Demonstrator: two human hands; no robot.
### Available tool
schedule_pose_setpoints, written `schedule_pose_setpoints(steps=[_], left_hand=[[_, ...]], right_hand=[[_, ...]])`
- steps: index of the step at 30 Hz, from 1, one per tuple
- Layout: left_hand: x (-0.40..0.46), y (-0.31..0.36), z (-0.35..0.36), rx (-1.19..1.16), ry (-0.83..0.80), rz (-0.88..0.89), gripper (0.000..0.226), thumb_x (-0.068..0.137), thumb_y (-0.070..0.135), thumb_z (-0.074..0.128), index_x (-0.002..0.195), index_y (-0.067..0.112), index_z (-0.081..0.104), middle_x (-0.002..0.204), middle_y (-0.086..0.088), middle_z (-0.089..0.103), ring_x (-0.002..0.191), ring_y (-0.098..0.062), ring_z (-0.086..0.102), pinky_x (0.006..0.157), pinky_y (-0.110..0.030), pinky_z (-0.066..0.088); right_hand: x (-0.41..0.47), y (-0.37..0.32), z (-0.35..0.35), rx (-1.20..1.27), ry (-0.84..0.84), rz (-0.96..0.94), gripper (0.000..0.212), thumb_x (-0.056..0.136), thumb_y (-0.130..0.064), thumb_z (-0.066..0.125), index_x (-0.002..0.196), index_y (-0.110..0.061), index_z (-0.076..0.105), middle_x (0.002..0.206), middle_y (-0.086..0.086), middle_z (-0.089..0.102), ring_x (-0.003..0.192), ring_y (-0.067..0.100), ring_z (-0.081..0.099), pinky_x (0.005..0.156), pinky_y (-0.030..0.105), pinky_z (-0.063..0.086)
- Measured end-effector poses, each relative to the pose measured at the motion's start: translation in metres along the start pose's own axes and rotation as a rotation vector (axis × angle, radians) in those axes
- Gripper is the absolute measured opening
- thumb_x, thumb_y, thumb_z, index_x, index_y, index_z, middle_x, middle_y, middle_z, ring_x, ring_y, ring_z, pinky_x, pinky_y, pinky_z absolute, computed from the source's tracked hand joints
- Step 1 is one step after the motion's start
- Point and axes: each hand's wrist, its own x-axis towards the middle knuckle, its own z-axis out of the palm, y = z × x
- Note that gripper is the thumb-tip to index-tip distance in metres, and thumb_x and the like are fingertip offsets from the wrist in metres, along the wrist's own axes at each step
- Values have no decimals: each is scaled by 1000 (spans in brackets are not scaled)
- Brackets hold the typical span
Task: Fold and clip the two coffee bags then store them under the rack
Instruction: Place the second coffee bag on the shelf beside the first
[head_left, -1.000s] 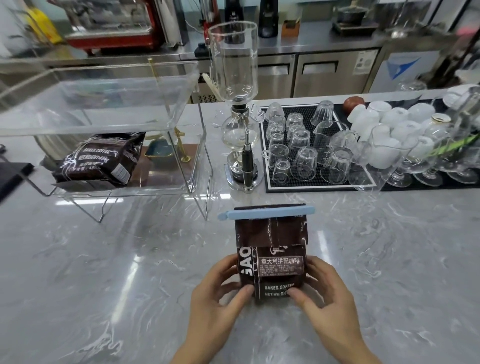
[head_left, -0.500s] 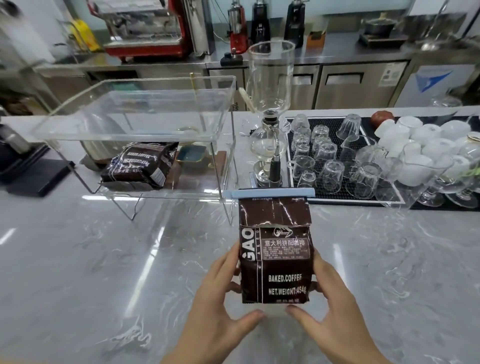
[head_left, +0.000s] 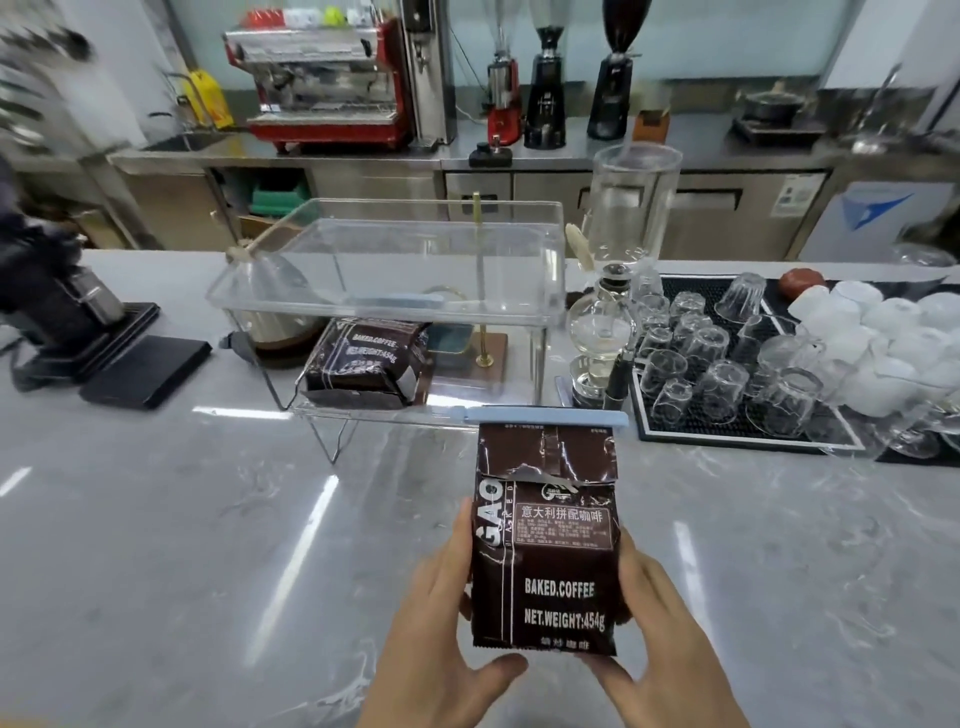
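While both hands clasp it upright | clipped coffee bag (head_left: 545, 551) before rack (head_left: 395, 291) | left hand (head_left: 447, 639), right hand (head_left: 654, 634) grip closed round bag | second bag (head_left: 369, 361) under rack

A grey marble desk (head_left: 156, 545) fills the lower frame, streaked with bright reflections of overhead light. Across the upper frame runs a stainless steel back counter (head_left: 571, 150) with cabinet doors beneath, carrying a red espresso machine (head_left: 322, 83) at upper left and three grinders (head_left: 545, 78) near the centre, against a pale wall (head_left: 727, 36).
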Motion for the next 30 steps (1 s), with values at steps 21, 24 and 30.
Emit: schedule_pose_setpoints(steps=[21, 24, 30], left_hand=[[5, -60, -63, 55, 119, 45, 122, 52, 40, 83, 147, 45, 6, 86, 14, 55, 91, 10, 50, 73, 8, 36], [10, -65, -66, 36, 128, 58, 120, 51, 38, 83, 146, 49, 10, 93, 16, 57, 93, 15, 49, 75, 8, 36], [31, -66, -77, -22, 150, 129, 107, 55, 44, 79, 142, 58, 18, 127, 38, 45, 108, 16, 47, 84, -9, 47]], right_hand=[[35, -55, 54, -47, -7, 31, 120, 59, -8, 87, 140, -60, 14, 132, -36, 31, 97, -22, 44, 78, -8, 34], [41, -58, 58, -48, 13, 59, 124, 61, -8, 88, 135, -67, 8, 135, -46, 21, 104, -34, 33, 80, -12, 26], [64, -65, 53, -5, 27, 86, 110, 65, -30, 75, 124, -78, -3, 138, -46, 14, 120, -28, 26, 85, -10, 26]])
